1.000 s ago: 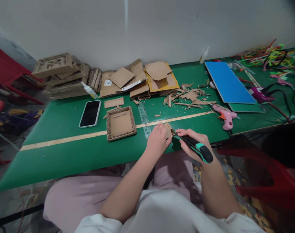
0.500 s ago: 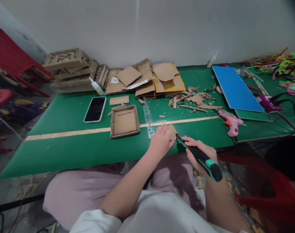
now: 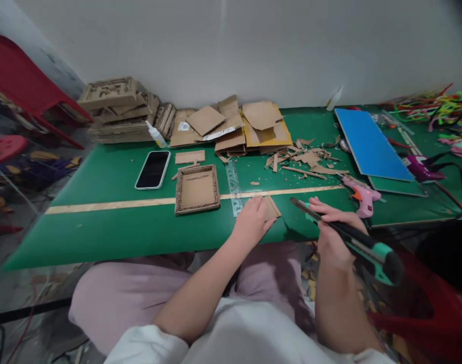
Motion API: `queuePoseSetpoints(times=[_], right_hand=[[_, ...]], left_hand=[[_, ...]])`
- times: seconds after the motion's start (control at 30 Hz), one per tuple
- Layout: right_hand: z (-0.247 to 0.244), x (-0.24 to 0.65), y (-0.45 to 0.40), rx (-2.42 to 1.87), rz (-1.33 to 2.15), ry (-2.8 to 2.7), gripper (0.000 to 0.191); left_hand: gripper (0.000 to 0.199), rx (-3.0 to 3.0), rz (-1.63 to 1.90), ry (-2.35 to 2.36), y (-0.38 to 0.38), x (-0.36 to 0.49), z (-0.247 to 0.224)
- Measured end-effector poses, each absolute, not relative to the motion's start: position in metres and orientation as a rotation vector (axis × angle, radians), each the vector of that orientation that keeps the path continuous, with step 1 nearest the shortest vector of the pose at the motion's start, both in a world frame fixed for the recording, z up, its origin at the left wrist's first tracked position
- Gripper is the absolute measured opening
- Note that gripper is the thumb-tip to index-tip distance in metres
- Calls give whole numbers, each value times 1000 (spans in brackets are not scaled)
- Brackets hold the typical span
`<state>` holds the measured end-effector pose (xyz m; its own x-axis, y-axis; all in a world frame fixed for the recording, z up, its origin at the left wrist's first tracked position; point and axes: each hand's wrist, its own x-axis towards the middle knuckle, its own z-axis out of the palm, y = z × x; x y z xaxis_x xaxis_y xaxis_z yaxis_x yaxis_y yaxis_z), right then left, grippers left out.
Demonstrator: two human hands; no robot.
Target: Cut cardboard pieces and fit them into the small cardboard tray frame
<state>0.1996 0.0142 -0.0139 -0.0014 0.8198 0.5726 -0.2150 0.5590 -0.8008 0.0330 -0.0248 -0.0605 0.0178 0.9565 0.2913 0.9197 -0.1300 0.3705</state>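
My left hand (image 3: 252, 217) presses a small cardboard piece (image 3: 271, 208) flat on the green table near its front edge. In my right hand (image 3: 337, 227) is a black and green utility knife (image 3: 362, 245), its blade raised to the right of the cardboard and apart from it. A clear stencil ruler (image 3: 234, 189) lies just left of my left hand. Farther left sits a shallow cardboard tray (image 3: 216, 189) with corrugated walls. Behind it is a small flat cardboard strip (image 3: 190, 156).
A phone (image 3: 153, 170), a glue bottle (image 3: 156, 134) and stacked cardboard (image 3: 117, 111) are at the left. Cardboard scraps (image 3: 308, 156) lie behind my hands. A pink glue gun (image 3: 362, 194), a blue board (image 3: 371, 144) and coloured pipe cleaners (image 3: 431, 108) are at the right.
My right hand has moved right with the knife, and the blade has come away from the cardboard piece. My left hand still presses the piece.
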Motion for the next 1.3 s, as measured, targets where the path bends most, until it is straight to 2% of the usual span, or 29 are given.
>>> queuePoseSetpoints(times=[0.1,0.3,0.47,0.6,1.3], right_hand=[[-7,179,34,-432,1008,-1198,11],[-3,143,55,-350,1160,-1104,1],[-13,122,59,-351,1188,-1151,23],[-21,115,61,-355,1201,-1199,30],[-41,119,58,-340,1200,-1381,32]], left_hand=[[33,2185,755,2010,-25,32,-58],[30,2163,797,1992,-26,31,-60],[29,2165,795,1975,-25,31,-59],[30,2157,778,1976,-25,31,-58],[26,2141,762,1983,-25,31,-58]])
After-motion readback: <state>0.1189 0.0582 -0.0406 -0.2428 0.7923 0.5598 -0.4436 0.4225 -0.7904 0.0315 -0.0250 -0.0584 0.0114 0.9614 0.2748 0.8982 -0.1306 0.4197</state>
